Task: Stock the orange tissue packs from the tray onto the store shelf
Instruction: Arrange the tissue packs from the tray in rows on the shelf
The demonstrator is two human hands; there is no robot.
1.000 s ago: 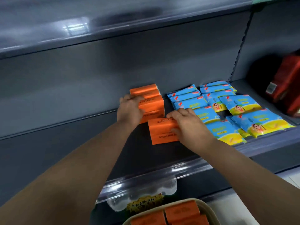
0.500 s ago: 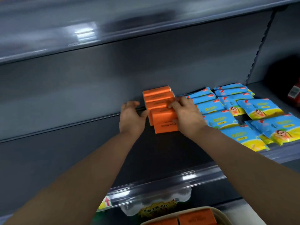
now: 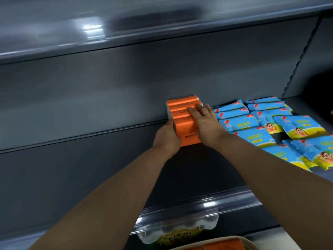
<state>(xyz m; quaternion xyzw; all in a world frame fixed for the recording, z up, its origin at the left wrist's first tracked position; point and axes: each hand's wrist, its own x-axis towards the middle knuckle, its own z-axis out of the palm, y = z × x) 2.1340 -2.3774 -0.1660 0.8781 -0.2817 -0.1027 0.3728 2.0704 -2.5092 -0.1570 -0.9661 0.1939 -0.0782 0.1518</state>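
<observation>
Below, tray (mostly cropped) with perhaps two orange tissue packs inside.

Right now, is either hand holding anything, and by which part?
Nothing gripped. Left hand presses the orange tissue packs' left side; right hand lies flat on their tops.

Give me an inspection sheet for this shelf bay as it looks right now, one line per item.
Surface: dark grey store shelf, clear price rail along its front edge.
Job's things: orange tissue packs in one row running toward the back panel; more in the tray below.
Clutter: blue packets overlapped right of the row.
Hands: left hand against the row's left side, grip unclear; right hand flat on top, fingers straight.
Cables: nothing seen.
Surroundings: upper shelf above; bagged product below.
</observation>
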